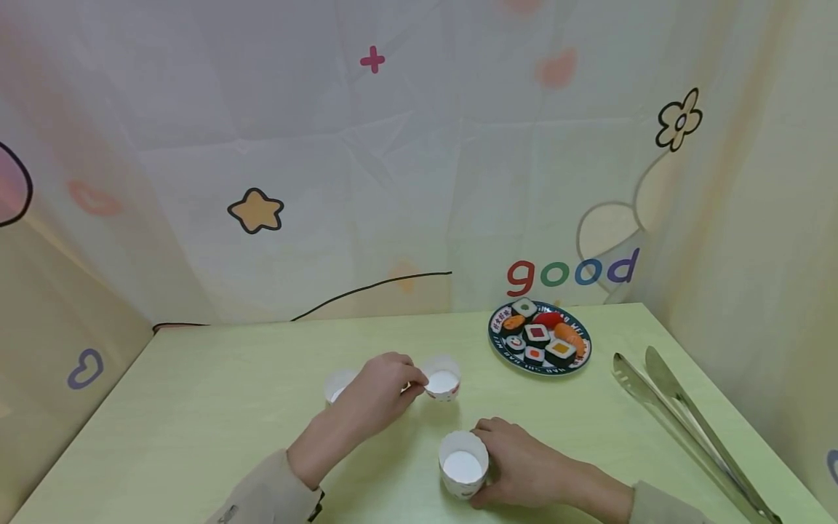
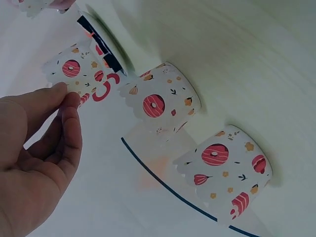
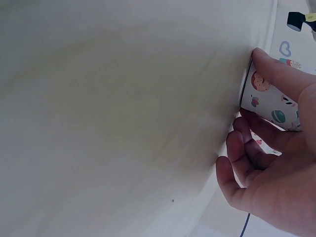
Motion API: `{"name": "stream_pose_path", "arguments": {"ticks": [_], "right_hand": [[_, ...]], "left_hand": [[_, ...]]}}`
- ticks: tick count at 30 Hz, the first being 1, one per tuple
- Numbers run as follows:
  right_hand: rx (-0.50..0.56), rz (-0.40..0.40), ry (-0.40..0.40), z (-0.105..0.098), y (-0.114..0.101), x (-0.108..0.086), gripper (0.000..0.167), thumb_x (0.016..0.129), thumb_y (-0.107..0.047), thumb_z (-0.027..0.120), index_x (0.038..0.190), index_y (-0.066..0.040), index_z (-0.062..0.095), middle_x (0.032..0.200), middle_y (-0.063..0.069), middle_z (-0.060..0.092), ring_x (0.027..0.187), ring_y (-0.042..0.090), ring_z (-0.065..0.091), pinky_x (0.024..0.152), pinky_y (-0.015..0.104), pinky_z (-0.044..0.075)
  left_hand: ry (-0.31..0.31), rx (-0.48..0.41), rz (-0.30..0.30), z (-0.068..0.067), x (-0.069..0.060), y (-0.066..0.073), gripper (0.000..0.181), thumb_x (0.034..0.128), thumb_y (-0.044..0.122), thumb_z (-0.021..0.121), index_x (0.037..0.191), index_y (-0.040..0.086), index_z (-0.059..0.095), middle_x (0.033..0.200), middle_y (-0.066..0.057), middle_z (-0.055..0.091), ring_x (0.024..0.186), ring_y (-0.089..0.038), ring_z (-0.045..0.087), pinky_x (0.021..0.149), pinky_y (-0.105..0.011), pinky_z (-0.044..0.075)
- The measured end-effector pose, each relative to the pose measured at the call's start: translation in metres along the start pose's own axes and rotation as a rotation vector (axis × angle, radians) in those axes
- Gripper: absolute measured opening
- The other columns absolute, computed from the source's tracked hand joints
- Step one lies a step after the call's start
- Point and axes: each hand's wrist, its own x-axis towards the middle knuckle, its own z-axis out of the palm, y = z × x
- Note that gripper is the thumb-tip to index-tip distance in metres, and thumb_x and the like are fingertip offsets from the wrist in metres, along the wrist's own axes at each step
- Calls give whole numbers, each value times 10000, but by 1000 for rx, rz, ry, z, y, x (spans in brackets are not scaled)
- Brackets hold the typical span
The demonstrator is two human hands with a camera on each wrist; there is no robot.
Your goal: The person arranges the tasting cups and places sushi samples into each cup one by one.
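Note:
My left hand (image 1: 380, 389) pinches the rim of a white paper cup (image 1: 442, 389) between thumb and fingers. In the left wrist view, this hand (image 2: 44, 138) holds the cup (image 2: 81, 71), patterned with red donuts; two more printed cups, one nearer (image 2: 227, 170) and one in the middle (image 2: 160, 101), stand beside it. Part of one cup (image 1: 337, 384) shows behind my left wrist in the head view. Closer to me, my right hand (image 1: 520, 462) grips another white cup (image 1: 463, 469) from its right side. The right wrist view shows thumb and fingers of this hand (image 3: 276, 163) around the cup (image 3: 264, 96).
A dark-rimmed round plate (image 1: 495, 348) with toy sushi pieces lies at the back right of the pale green table (image 1: 216, 407). Metal tongs (image 1: 707, 444) lie along the right side. A printed cloth (image 1: 314, 182) hangs behind the table.

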Motion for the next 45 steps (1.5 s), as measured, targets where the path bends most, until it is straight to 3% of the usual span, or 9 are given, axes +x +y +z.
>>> {"name": "stream_pose_path", "arguments": {"ticks": [20, 29, 37, 45], "right_hand": [[-14, 1, -2, -1, -1, 0, 584, 759, -420, 917, 1210, -143, 670, 1094, -126, 573, 1026, 97, 511, 955, 406, 467], [-19, -27, 5, -1, 0, 0, 584, 751, -410, 926, 1201, -138, 672, 1089, -122, 574, 1024, 95, 510, 941, 393, 465], [0, 7, -17, 1, 1, 2, 596, 763, -419, 914, 1230, -144, 666, 1106, -137, 574, 1047, 91, 510, 976, 411, 459], [5, 9, -18, 0, 0, 1, 593, 762, -414, 917, 1228, -146, 665, 1108, -132, 576, 1048, 99, 509, 974, 420, 458]], "left_hand": [[-92, 37, 3, 17, 14, -9, 90, 866, -19, 799, 824, 60, 791, 748, -14, 664, 695, -135, 557, 661, -245, 486], [-107, 68, 27, 20, 17, -12, 161, 857, -32, 797, 744, 80, 773, 688, 17, 647, 647, -90, 495, 623, -216, 439], [-117, 84, 35, 24, 18, -15, 202, 852, -54, 788, 701, 74, 748, 643, 22, 603, 622, -75, 426, 596, -210, 402], [-153, 88, 8, 24, 19, -14, 147, 834, -83, 777, 820, 63, 790, 735, -5, 669, 680, -116, 542, 656, -236, 472]]}}
